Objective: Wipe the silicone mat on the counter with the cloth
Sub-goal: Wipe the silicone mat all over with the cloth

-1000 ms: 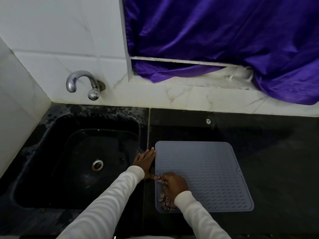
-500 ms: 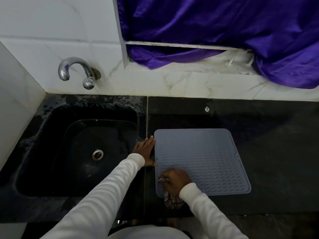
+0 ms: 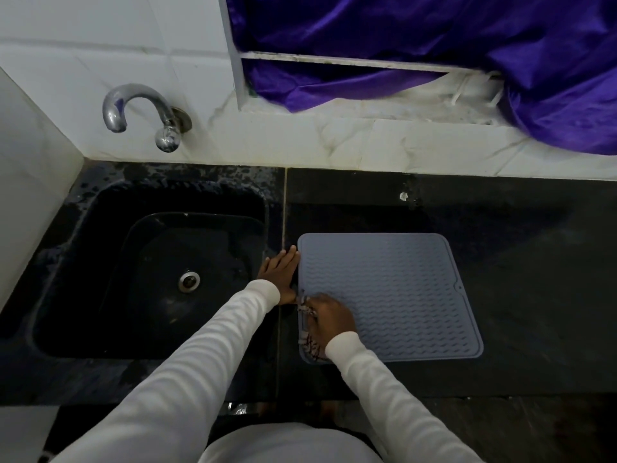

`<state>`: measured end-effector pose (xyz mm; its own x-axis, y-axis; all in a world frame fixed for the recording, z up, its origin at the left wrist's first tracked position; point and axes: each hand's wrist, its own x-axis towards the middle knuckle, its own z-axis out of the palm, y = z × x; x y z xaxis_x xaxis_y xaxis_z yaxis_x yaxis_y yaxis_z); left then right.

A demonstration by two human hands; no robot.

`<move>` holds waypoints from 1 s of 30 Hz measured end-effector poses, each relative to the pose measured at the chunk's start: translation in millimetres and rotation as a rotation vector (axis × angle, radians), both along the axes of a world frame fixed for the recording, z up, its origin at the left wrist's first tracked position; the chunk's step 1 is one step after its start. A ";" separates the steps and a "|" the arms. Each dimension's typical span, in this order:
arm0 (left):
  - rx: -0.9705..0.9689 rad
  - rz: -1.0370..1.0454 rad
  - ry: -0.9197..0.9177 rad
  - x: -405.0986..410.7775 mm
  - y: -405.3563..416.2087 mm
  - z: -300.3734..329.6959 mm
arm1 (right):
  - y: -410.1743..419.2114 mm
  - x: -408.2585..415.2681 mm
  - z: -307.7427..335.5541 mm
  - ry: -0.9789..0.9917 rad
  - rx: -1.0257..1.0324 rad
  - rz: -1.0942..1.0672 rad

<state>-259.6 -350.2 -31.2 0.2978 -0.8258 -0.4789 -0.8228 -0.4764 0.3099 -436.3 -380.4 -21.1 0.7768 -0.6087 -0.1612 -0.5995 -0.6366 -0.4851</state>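
Observation:
A grey ribbed silicone mat (image 3: pixel 394 295) lies flat on the black counter (image 3: pixel 534 295), right of the sink. My right hand (image 3: pixel 329 320) grips a small patterned cloth (image 3: pixel 309 342) and presses it on the mat's near left part. Most of the cloth is hidden under the hand. My left hand (image 3: pixel 278 274) lies flat with straight fingers on the counter, against the mat's left edge.
A black sink (image 3: pixel 100 279) with a metal drain (image 3: pixel 189 281) fills the left side. A chrome tap (image 3: pixel 140 111) sticks out of the white tiled wall above it. Purple fabric (image 3: pixel 434 38) hangs over the ledge at the back right.
My right hand with the cloth has slid from the mat's near edge back up along its left side. The left hand stays beside the mat. The camera has tilted slightly.

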 end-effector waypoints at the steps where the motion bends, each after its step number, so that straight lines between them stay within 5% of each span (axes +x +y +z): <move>1: -0.003 0.001 -0.003 -0.1 -0.2 -1.1 | 3.8 -5.2 -0.2 0.003 0.006 0.017; 13: -0.002 0.014 -0.009 -2.6 -1.7 1.1 | -6.1 -5.1 8.3 -0.053 -0.156 0.000; 30: 0.021 0.002 -0.043 -1.5 -2.0 -3.2 | 31.6 -26.9 2.8 0.196 -0.033 0.207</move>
<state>-261.0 -352.2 -34.4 0.3199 -0.8151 -0.4831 -0.8343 -0.4839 0.2640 -463.3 -348.8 -18.2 0.8411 -0.4475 -0.3038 -0.5353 -0.7688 -0.3498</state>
